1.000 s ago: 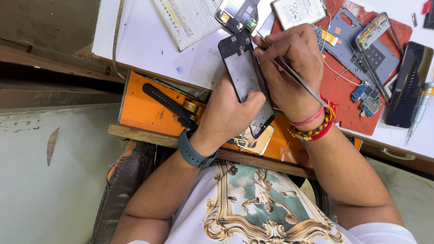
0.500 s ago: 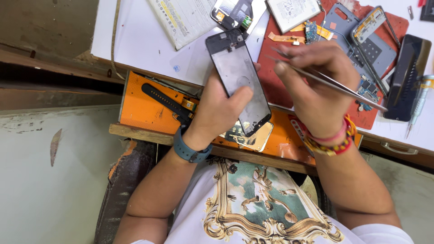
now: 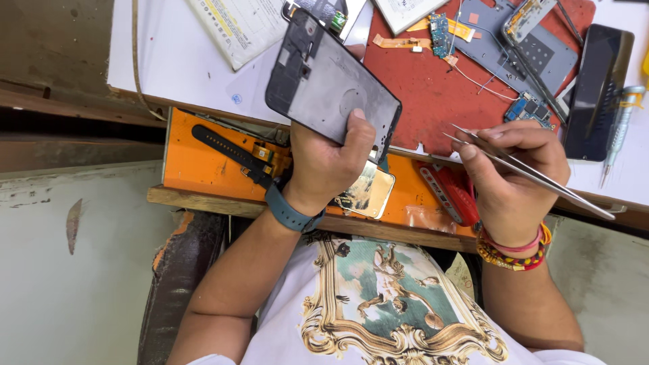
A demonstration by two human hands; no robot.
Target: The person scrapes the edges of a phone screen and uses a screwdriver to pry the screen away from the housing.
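left hand [image 3: 329, 162] grips the phone frame [image 3: 328, 78]; right hand [image 3: 512, 172] pinches tweezers [image 3: 534, 177].

One head-worn camera looks steeply down from close above the person's chest. It faces the desk [image 3: 176, 61], whose far part fills the picture's top, with the lap nearest.

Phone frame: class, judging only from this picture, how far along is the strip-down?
Done: the phone frame looks bare inside, and small boards and a flex strip lie loose on the red mat. In hand: the left hand grips the frame; the right hand holds tweezers off to its side. Left: not clear; the frame's other face is hidden.
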